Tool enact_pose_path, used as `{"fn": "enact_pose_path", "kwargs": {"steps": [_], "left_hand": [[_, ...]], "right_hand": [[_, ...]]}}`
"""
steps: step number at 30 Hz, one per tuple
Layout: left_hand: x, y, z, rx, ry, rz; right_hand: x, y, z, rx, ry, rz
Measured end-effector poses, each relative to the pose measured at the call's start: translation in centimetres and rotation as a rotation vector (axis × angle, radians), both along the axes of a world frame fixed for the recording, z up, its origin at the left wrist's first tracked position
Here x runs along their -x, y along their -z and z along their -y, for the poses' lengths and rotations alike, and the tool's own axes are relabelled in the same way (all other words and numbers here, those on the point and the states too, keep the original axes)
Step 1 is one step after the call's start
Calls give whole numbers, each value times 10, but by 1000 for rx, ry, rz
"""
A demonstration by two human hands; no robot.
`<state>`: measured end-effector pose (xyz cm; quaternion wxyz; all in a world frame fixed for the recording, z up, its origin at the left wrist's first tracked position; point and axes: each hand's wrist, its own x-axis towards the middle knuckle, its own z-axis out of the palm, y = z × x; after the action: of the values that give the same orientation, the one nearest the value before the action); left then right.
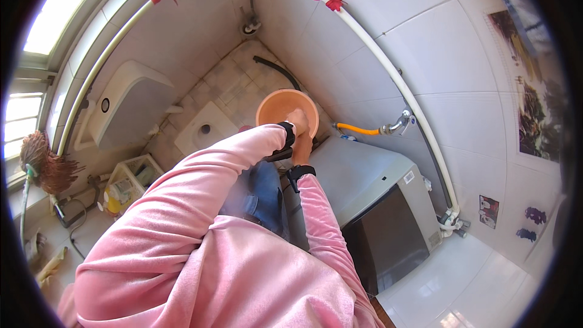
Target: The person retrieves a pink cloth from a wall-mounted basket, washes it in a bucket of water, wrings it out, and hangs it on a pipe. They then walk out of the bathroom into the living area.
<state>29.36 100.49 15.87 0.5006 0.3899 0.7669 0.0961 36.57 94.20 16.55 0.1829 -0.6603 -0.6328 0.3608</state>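
An orange plastic basin (273, 109) is before me above the tiled floor. My left hand (298, 120) reaches down into it, its fingers low over the inside near the right wall, where there seems to be water. My right hand (302, 148) is at the basin's near right rim, close against the left wrist; its fingers are partly hidden, and its hold cannot be told. Both wrists wear black straps, below pink velvet sleeves. Whether either hand holds anything small does not show.
A grey washing machine (364, 164) stands at the right, below a tap (401, 122) with an orange hose (360, 129). A squat toilet (186, 133) lies left of the basin, near a wall cistern (132, 100). A plastic shelf (132, 168) and a mop (41, 159) are further left.
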Motion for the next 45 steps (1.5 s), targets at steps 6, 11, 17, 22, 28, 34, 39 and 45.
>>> {"fn": "enact_pose_path", "kwargs": {"steps": [6,11,17,22,28,34,39,45], "left_hand": [[51,-67,-2,-53,73,794],[76,-123,0,-156,330,1206],[61,-137,4,-85,256,1466],[49,-110,3,-170,211,905],[27,-59,-1,-297,151,326],[-2,-14,3,-314,65,-8],[-17,4,2,-312,3,-189],[-28,12,2,-258,-87,-322]], "right_hand": [[-16,-69,-24,524,61,-740],[-29,-136,-31,869,-19,-1275],[-18,-140,-33,1105,-55,-1359],[-6,-95,-28,947,19,-1020],[21,-9,-19,65,91,-654],[1,51,-9,27,2,-497],[-21,58,-7,14,-137,-286],[-28,49,-8,-49,-288,-42]]}}
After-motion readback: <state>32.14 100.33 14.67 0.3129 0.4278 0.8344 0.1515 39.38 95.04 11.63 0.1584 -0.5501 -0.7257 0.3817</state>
